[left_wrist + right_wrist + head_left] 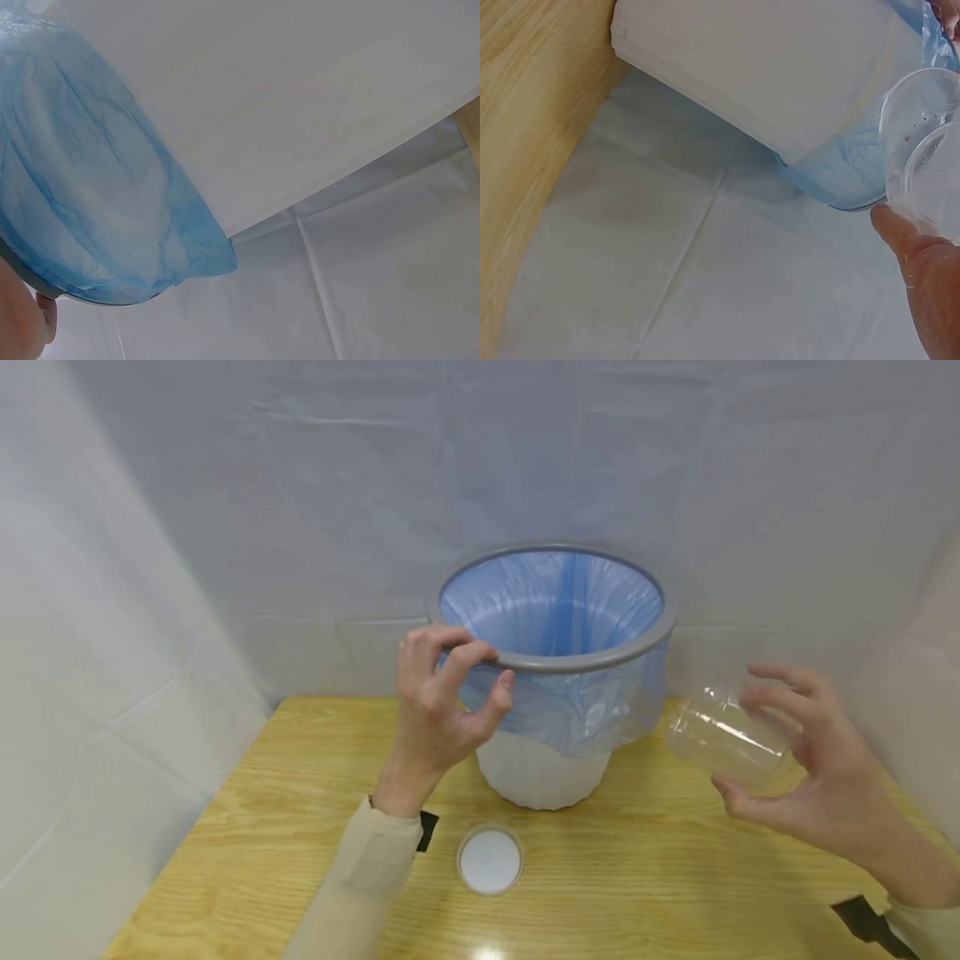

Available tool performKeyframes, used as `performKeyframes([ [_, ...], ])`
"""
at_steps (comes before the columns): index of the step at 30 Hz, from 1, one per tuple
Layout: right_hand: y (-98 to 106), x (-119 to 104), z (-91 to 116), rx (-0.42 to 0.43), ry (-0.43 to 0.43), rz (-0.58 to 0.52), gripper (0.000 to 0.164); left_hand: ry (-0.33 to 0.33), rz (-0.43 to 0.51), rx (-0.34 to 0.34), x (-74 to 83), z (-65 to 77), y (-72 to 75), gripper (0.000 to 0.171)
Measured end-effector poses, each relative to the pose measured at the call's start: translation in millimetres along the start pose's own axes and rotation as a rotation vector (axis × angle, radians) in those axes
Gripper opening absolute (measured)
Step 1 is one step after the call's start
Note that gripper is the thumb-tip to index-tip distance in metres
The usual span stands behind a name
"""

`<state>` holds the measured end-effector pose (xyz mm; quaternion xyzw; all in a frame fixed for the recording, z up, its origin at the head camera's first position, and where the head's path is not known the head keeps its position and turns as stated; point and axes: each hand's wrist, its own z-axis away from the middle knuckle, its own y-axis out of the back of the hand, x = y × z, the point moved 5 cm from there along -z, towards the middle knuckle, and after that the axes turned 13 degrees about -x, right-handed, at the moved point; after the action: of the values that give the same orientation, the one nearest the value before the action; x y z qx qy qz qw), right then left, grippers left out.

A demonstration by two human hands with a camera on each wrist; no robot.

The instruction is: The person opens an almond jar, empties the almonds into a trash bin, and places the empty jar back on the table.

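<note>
A white trash bin (543,772) stands on the table, lined with a blue plastic bag (585,706) that folds out under its grey rim ring (592,662). My left hand (442,697) grips the near left part of that ring, fingers over the top and thumb at the outside. To the right of the bin, my right hand (817,768) holds a clear plastic jar (727,735) between fingers and thumb. The jar lies tilted in the air, apart from the bin. In the right wrist view, small dark specks show on the jar (900,150).
A round white lid-like disc (490,862) with a pale edge lies on the wooden table (300,827) in front of the bin. White sheeting (300,527) hangs behind the table and along both sides. Black straps show at both sleeves.
</note>
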<state>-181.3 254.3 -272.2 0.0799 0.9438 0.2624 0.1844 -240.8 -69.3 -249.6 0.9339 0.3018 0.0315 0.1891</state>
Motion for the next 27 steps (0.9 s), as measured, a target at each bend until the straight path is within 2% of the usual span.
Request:
performKeyframes([
  [3, -2, 2, 4, -0.013, -0.021, 0.083, 0.082, 0.000, -0.001, 0.001, 0.1, 0.0, -0.1, 0.023],
  [8, -3, 11, 14, -0.037, -0.097, 0.173, 0.093, 0.003, 0.001, 0.003, 0.8, -0.8, -0.1, 0.022],
  [12, -2, 18, 18, -0.071, -0.137, 0.144, 0.094, 0.002, -0.002, 0.003, 1.1, -1.4, -0.1, 0.021],
  [16, -1, 20, 21, -0.096, -0.254, 0.238, 0.114, 0.003, 0.001, -0.001, 0.6, -1.1, 0.0, 0.022],
  [18, -1, 20, 22, -0.110, -0.321, 0.296, 0.118, 0.002, 0.000, -0.001, 0.5, -0.7, 0.2, 0.023],
  [22, -1, 18, 24, -0.123, -0.421, 0.280, 0.115, 0.000, 0.001, 0.002, 0.5, -0.7, 0.5, 0.023],
  [27, -3, 18, 28, -0.126, -0.444, 0.233, 0.112, -0.001, -0.003, 0.002, 0.3, -1.2, 0.7, 0.023],
])
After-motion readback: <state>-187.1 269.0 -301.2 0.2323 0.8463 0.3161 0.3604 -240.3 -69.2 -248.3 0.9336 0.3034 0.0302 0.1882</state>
